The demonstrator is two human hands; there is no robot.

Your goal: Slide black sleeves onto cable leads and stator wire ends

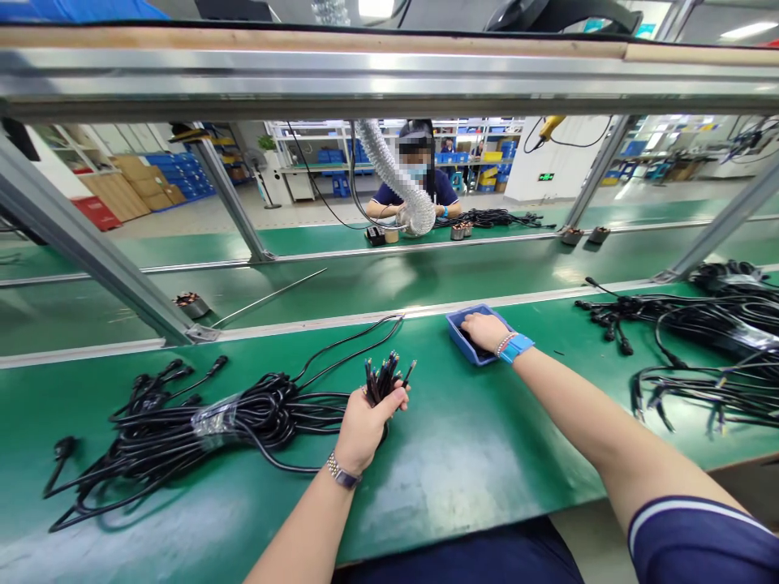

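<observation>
My left hand (368,422) is closed round a bunch of black cable ends (383,380), whose stripped coloured wire tips point upward. These cables run left into a coiled black cable bundle (268,414) wrapped with clear film (216,422), with dark connectors at its far end. My right hand (485,331) reaches into a small blue bin (476,357) holding small black pieces too unclear to name. The right fingertips are down inside the bin, so whether they grip anything is hidden.
More black cable bundles (724,316) lie on the green bench at the right. A metal frame post (103,235) rises at left, with a copper-wound motor part (191,305) and thin rod (273,294) beyond the rail. A co-worker (417,174) sits opposite behind a silver duct hose (389,166).
</observation>
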